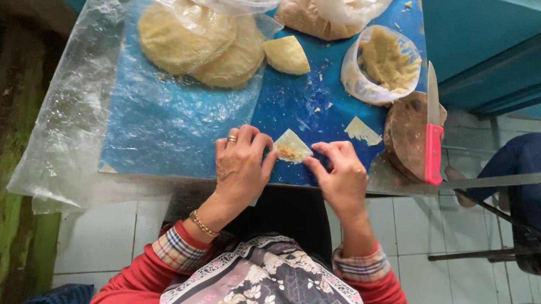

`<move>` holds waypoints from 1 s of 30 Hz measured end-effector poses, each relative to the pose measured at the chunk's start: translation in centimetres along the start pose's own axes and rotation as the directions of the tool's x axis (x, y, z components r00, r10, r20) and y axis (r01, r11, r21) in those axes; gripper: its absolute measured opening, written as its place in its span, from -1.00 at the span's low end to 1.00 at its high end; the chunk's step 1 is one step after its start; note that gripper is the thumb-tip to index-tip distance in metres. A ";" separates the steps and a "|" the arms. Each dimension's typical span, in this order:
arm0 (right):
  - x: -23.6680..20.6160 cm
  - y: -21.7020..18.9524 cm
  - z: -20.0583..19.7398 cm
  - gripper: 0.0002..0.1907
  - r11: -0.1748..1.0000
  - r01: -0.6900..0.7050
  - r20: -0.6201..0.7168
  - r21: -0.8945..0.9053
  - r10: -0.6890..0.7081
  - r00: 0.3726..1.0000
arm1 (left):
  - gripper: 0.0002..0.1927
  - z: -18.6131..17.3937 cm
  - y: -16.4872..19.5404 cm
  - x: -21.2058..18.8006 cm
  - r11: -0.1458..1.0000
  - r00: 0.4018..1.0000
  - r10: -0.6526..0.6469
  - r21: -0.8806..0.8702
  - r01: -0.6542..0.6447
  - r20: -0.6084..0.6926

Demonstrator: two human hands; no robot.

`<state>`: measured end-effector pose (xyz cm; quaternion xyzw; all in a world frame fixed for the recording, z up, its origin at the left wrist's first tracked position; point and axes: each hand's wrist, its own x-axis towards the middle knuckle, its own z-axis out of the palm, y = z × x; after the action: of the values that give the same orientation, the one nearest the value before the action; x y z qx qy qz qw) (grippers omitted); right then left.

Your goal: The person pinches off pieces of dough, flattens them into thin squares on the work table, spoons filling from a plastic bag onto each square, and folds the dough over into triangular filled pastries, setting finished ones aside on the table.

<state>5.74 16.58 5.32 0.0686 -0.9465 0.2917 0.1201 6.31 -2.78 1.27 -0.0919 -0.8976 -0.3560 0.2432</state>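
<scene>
Both hands — left hand (240, 165), right hand (344, 180) — pinch one filled wrapper (292, 146); edges unsealed, dough rounds (201, 40) and filling (386, 59) remain.

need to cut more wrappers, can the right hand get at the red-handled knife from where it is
Probably yes. The knife lies on a round wooden block just beside the right hand, nothing between them. But both hands are pinching a small filled dough piece, so it must let go.
</scene>
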 end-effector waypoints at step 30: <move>-1.9 0.5 1.7 -0.67 0.961 0.272 -0.138 0.042 -0.264 0.955 | -0.82 2.4 1.0 0.5 0.967 0.996 0.075 -0.248 -0.064 0.037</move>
<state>7.11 16.09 3.19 0.1806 -0.9091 0.3052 0.2184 5.34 -0.42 0.66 -0.1611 -0.8479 -0.4539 0.2215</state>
